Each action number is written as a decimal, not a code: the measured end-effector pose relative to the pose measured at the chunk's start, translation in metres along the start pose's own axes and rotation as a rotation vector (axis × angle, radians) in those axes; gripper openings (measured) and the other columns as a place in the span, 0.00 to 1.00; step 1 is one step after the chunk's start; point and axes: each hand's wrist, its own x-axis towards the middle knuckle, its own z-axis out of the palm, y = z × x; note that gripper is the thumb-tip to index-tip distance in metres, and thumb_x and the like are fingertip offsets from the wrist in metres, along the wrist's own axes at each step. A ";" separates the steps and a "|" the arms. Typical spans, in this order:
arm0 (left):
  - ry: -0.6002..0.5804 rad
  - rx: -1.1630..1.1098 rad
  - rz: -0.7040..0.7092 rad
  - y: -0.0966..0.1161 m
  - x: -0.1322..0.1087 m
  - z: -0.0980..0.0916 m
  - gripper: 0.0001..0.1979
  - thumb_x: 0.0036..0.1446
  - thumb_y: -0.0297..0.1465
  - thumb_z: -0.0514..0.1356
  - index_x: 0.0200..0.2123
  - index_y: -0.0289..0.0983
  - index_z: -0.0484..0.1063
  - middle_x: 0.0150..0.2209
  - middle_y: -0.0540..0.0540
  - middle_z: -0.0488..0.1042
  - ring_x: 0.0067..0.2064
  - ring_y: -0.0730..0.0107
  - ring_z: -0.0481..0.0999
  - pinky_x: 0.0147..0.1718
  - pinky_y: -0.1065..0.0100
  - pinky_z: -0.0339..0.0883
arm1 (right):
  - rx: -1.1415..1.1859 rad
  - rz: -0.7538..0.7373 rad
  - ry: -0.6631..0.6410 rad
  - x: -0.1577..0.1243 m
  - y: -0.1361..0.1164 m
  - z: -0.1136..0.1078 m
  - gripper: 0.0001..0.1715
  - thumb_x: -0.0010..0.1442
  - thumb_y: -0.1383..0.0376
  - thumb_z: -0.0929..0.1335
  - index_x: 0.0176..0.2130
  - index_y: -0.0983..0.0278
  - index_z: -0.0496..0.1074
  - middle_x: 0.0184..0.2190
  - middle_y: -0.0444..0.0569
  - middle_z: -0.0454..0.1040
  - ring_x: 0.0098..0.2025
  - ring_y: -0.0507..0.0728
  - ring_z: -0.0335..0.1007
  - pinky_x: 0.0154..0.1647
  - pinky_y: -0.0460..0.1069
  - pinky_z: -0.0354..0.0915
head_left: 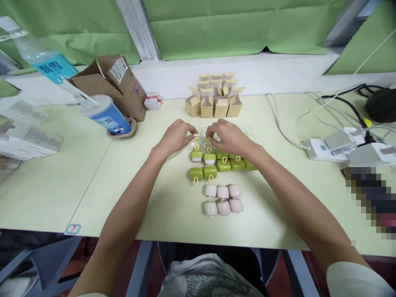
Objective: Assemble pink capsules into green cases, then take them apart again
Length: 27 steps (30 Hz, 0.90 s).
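Note:
My left hand [175, 137] and my right hand [227, 137] rest side by side on the pale green table [123, 189], fingers curled down over several small clear plastic shells [201, 138]. What the fingertips pinch is hidden. Just in front of the hands lie several small green cases with yellow loops [210, 165], some with white bases. Nearer to me sit two rows of pale pink cases [223, 199]. Behind the hands stands a cluster of small tan cardboard boxes [215, 99], some with open flaps.
An open brown carton [119, 82] and a blue-labelled cup [107, 115] stand at the left, with a tilted water bottle [46, 62] above. White adapters and cables [340, 148] lie at the right. White boxes [27, 140] sit at the far left.

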 end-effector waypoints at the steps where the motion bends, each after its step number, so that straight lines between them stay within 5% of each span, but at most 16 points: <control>1: 0.011 -0.009 0.011 0.000 -0.001 -0.001 0.11 0.67 0.27 0.63 0.48 0.38 0.85 0.48 0.42 0.86 0.58 0.48 0.77 0.57 0.53 0.69 | -0.002 -0.020 -0.025 -0.003 -0.002 -0.004 0.13 0.67 0.75 0.68 0.45 0.66 0.82 0.41 0.55 0.84 0.49 0.65 0.72 0.43 0.53 0.59; 9: 0.007 -0.085 0.072 0.001 0.000 0.007 0.14 0.64 0.22 0.64 0.50 0.36 0.83 0.47 0.40 0.83 0.59 0.50 0.74 0.56 0.55 0.70 | -0.074 -0.086 -0.146 -0.006 -0.005 0.003 0.07 0.68 0.72 0.72 0.44 0.65 0.83 0.43 0.57 0.83 0.51 0.66 0.72 0.43 0.53 0.59; 17: 0.011 -0.110 0.068 0.001 0.002 0.012 0.13 0.64 0.22 0.61 0.46 0.36 0.83 0.42 0.42 0.85 0.56 0.50 0.74 0.54 0.55 0.69 | 0.015 -0.035 -0.163 -0.006 -0.009 0.003 0.10 0.65 0.78 0.70 0.39 0.65 0.79 0.41 0.54 0.82 0.49 0.63 0.73 0.43 0.51 0.59; 27: -0.004 -0.079 0.107 -0.002 0.005 0.016 0.12 0.63 0.23 0.61 0.45 0.36 0.83 0.45 0.42 0.86 0.55 0.50 0.76 0.55 0.53 0.70 | 0.080 -0.011 -0.107 -0.005 -0.002 0.006 0.08 0.67 0.74 0.70 0.40 0.64 0.80 0.38 0.52 0.81 0.44 0.61 0.73 0.43 0.50 0.59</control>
